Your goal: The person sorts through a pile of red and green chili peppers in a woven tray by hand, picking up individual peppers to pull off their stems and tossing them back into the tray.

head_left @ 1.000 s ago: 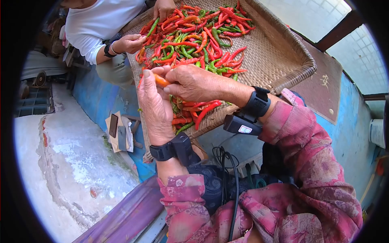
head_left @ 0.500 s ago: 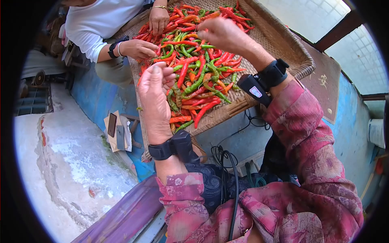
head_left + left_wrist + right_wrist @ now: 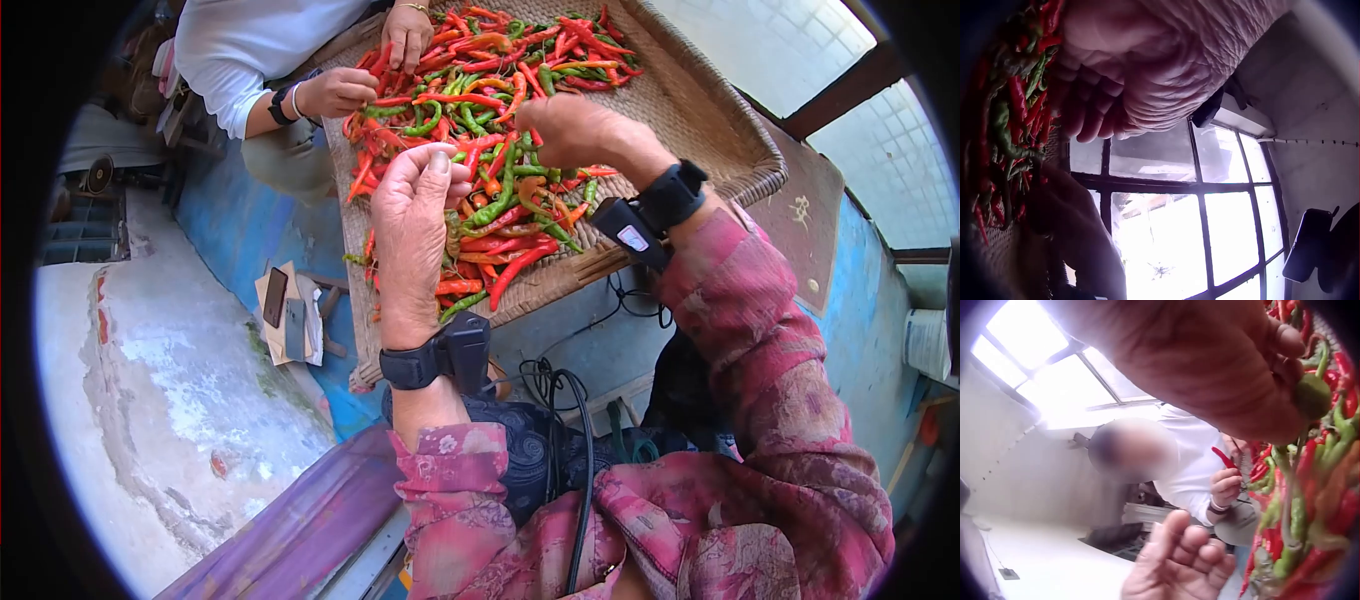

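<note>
The right hand (image 3: 580, 130) reaches into the middle of the chili pile (image 3: 470, 95) on the woven tray (image 3: 700, 130). Its grip is narrow, with the fingertips pinching a green chili (image 3: 1312, 397). The left hand (image 3: 415, 225) is raised over the near left part of the pile, fingers loosely curled, with nothing seen in its grip. A second person's hands (image 3: 335, 92) are at the pile's far left edge.
</note>
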